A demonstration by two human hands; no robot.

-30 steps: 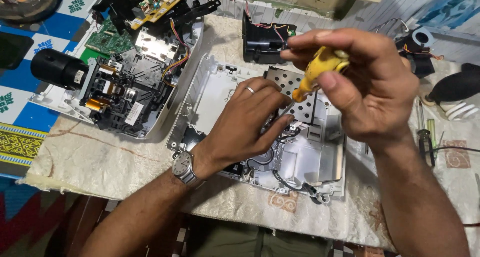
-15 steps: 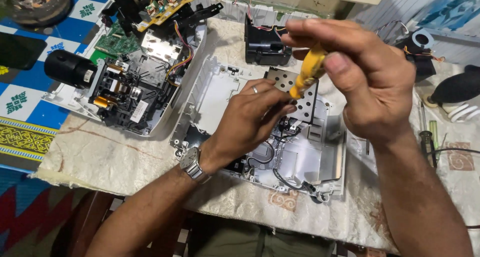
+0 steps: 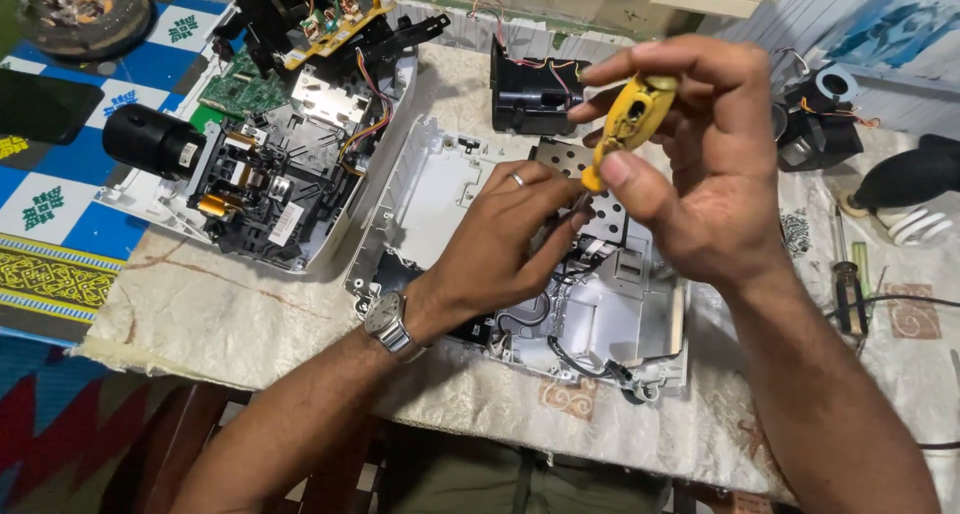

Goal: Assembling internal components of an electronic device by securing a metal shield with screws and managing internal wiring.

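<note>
My right hand [image 3: 700, 174] grips a yellow-handled screwdriver [image 3: 628, 124], its shaft pointing down into an opened white plastic device shell [image 3: 440, 184] on the table. My left hand [image 3: 505, 244], with a ring and a wristwatch [image 3: 385, 319], rests on the shell, its fingertips pinched beside the screwdriver tip near a dark perforated metal plate [image 3: 612, 214]. Whether the fingers hold a small part is hidden. Black wires run along the shell's near edge.
A stripped projector chassis [image 3: 270, 164] with a black lens, circuit boards and coloured wires lies at the left. A black box [image 3: 530, 94] sits behind the shell. A small fan [image 3: 825, 124], a white spiral bulb [image 3: 915, 224] and a second screwdriver [image 3: 850, 289] lie at the right.
My right hand has lifted and tilted the screwdriver slightly, turning it. The left hand stays on the shell. The view has shifted a little to the right.
</note>
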